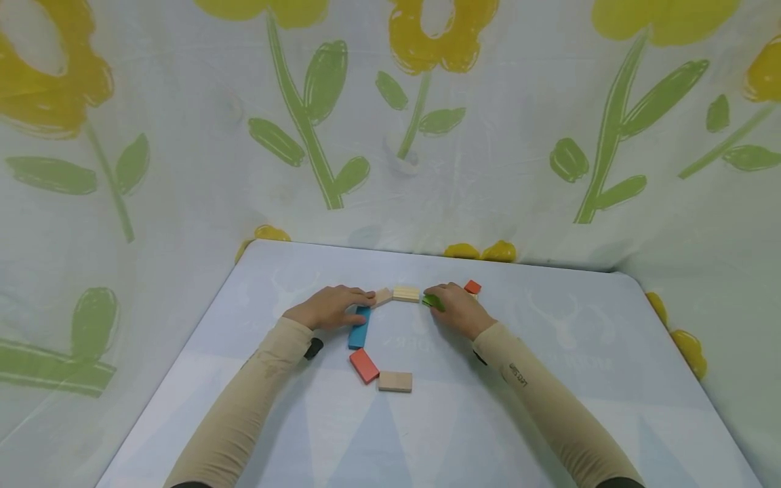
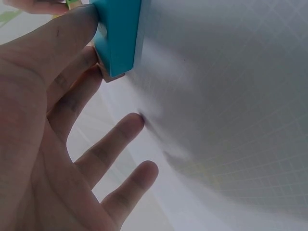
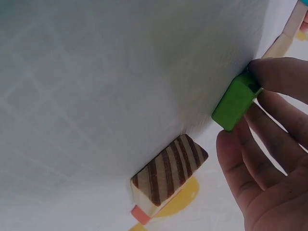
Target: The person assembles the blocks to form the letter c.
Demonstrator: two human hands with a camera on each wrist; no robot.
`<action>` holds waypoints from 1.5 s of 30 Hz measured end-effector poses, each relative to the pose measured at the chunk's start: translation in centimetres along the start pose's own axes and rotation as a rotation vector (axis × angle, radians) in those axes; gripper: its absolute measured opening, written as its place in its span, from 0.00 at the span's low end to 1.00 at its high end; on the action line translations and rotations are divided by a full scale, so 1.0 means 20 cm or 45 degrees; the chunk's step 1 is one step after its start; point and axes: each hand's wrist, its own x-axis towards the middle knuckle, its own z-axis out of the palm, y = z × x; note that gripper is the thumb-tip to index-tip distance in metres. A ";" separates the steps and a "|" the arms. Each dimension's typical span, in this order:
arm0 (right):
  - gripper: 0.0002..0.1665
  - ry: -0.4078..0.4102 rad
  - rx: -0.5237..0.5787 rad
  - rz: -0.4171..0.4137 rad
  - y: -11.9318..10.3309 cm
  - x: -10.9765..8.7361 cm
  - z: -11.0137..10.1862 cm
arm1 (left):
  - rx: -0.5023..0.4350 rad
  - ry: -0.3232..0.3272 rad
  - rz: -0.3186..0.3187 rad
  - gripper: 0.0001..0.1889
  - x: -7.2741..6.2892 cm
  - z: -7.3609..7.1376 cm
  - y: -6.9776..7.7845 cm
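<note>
In the head view my left hand [image 1: 332, 306] is at the upper left bend of a curved row of blocks. Its thumb touches a blue block [image 2: 118, 38], and its fingertips reach the end of a pale wooden block [image 1: 382, 297]. The ring and little fingers stretch away from the blocks in the left wrist view. My right hand [image 1: 460, 310] pinches a green block [image 3: 235, 102] between thumb and fingers, right of a light striped block [image 1: 405, 293]. A brown-striped block [image 3: 169, 168] lies near the right fingertips, mostly hidden in the head view.
A red block [image 1: 364, 366] and a plain wooden block [image 1: 395, 381] continue the row toward the front. Another red block [image 1: 472, 287] lies beyond the right hand. The white table [image 1: 518, 440] meets a flower-printed curtain [image 1: 488, 169] at its back edge.
</note>
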 end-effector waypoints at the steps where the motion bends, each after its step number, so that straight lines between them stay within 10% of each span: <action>1: 0.24 -0.002 0.002 -0.001 0.00 0.00 0.00 | -0.001 -0.001 -0.001 0.28 0.00 0.00 0.00; 45: 0.24 -0.009 0.004 0.002 -0.01 0.03 0.01 | -0.014 0.005 -0.003 0.28 0.01 0.01 -0.01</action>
